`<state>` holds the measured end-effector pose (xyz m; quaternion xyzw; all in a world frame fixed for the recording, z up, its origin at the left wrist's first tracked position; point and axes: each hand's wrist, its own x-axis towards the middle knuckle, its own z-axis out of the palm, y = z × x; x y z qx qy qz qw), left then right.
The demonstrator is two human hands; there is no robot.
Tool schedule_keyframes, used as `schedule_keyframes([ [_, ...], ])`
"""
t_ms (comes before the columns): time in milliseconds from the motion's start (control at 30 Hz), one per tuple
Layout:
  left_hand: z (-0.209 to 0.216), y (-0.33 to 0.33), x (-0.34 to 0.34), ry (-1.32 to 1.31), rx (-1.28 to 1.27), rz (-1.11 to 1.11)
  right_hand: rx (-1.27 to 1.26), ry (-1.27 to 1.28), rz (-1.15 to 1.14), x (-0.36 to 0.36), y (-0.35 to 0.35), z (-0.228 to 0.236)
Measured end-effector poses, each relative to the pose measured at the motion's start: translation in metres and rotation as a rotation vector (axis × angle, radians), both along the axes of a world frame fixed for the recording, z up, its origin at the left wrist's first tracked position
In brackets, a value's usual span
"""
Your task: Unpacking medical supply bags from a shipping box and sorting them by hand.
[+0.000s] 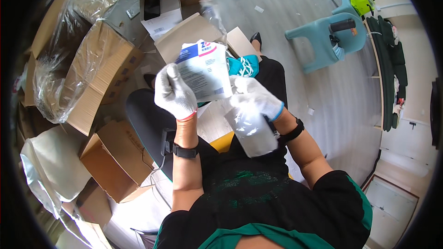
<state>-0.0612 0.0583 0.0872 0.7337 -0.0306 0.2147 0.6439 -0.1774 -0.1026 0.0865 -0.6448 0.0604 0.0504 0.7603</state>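
My left hand (175,93), in a white knit glove, pinches the left edge of a flat printed packet (203,71), white with blue and pinkish-red areas. The packet is tilted up above my lap, and it hides part of the cardboard behind it. At its lower right corner is my gloved right hand (256,96), closed on a translucent plastic bag (253,131) that hangs below the fingers. Whether the right fingers also grip the packet I cannot tell. Just beyond, a teal cloth item with white laces or straps (244,66) lies by an open cardboard box (189,34).
Left of me stand a large carton (99,71) draped with clear plastic and a smaller open carton (115,161). A black phone (152,6) lies on a white box at the back. Pale blue plastic stools (318,41) stand on the right; paper scraps dot the floor.
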Motion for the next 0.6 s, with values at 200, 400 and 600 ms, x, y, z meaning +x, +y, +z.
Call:
schedule_keyframes([
  [200,0.027,0.025,0.008,0.437,-0.308,-0.560,-1.297,-0.460,0.010,0.006,-0.016,-0.027],
  [400,0.056,0.033,0.031,0.153,0.022,-0.896,-0.867,-0.395,-0.125,-0.005,-0.040,-0.065],
  [600,0.052,0.040,0.035,0.020,0.245,-0.905,-0.930,-0.396,-0.133,-0.006,-0.031,-0.059],
])
